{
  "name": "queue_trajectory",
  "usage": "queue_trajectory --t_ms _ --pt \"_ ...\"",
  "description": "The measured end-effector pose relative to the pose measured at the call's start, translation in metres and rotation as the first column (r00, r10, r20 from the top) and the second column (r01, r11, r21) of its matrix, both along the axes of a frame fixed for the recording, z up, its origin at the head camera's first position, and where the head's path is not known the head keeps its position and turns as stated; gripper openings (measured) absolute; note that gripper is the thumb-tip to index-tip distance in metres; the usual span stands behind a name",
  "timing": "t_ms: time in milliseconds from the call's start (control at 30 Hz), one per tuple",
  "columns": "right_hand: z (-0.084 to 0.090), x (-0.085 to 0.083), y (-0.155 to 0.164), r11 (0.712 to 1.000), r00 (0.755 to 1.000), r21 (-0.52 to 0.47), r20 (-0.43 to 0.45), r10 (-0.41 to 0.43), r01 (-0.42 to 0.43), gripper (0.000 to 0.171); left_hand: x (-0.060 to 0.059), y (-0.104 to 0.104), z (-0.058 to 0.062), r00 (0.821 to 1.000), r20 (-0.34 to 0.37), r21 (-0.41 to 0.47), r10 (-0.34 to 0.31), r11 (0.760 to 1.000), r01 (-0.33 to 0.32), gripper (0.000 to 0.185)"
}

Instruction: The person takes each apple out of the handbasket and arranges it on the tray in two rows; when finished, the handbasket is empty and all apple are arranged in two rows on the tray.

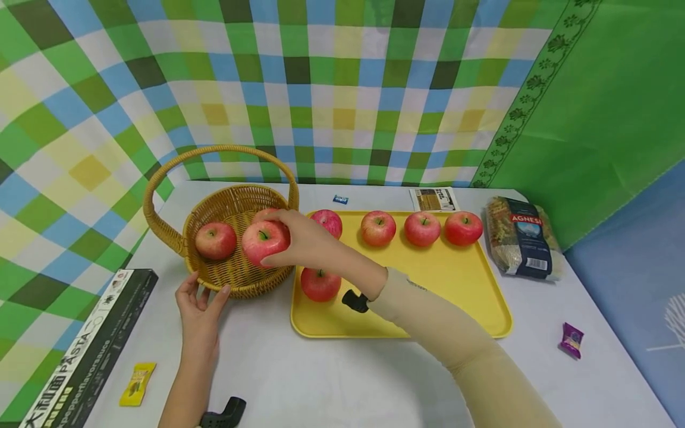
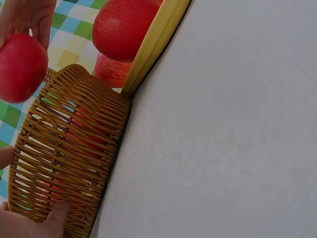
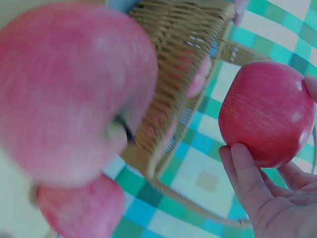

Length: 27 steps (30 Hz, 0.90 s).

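My right hand [image 1: 302, 239] grips a red apple [image 1: 264, 242] above the right side of a wicker basket [image 1: 241, 290]; the right wrist view shows the fingers [image 3: 246, 177] and thumb around that apple [image 3: 270, 114]. Inside the basket one apple [image 1: 216, 240] lies at the left, and another [image 1: 266, 214] is partly hidden behind the held one. With thumb and fingers, my left hand [image 1: 201, 309] holds the basket's near rim; in the left wrist view its thumb [image 2: 58, 217] lies against the woven side [image 2: 64, 144]. Several apples, such as one at the front [image 1: 320, 285], sit on a yellow tray [image 1: 428, 297].
The tray stands right beside the basket, whose tall handle [image 1: 225, 148] arches over it. A pasta bag [image 1: 521, 238] lies at the right, a long pasta box [image 1: 101, 345] at the left. Small wrapped sweets, yellow [image 1: 138, 384] and purple [image 1: 571, 340], lie on the white table.
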State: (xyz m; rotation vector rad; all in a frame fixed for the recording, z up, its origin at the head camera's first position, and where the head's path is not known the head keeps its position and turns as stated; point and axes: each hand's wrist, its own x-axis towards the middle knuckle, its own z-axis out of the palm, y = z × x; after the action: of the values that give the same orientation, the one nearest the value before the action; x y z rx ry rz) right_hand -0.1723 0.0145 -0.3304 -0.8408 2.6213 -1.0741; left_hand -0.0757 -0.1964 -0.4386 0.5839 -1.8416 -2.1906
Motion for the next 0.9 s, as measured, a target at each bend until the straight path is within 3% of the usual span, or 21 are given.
queue_trajectory --t_ms 300,500,667,900 --pt "0.024 0.009 0.05 0.995 0.999 -0.093 0.013 -0.03 0.031 0.077 0.0 -0.002 -0.001 1.0 -0.009 0.007 -0.011 1.0 0.011 0.071" --pt "0.029 0.018 0.089 0.981 0.996 -0.179 0.04 -0.074 0.08 0.077 -0.001 -0.002 -0.002 1.0 0.003 0.013 -0.014 1.0 0.014 0.07" --pt "0.026 0.028 0.121 0.969 0.988 -0.2 0.081 -0.133 0.147 0.077 -0.001 -0.001 -0.002 1.0 0.01 0.006 -0.008 1.0 0.008 0.07" --pt "0.005 0.039 0.16 0.967 0.977 -0.146 0.089 -0.196 0.208 0.08 -0.001 -0.001 -0.002 1.0 0.011 0.009 0.001 1.0 -0.001 0.071"
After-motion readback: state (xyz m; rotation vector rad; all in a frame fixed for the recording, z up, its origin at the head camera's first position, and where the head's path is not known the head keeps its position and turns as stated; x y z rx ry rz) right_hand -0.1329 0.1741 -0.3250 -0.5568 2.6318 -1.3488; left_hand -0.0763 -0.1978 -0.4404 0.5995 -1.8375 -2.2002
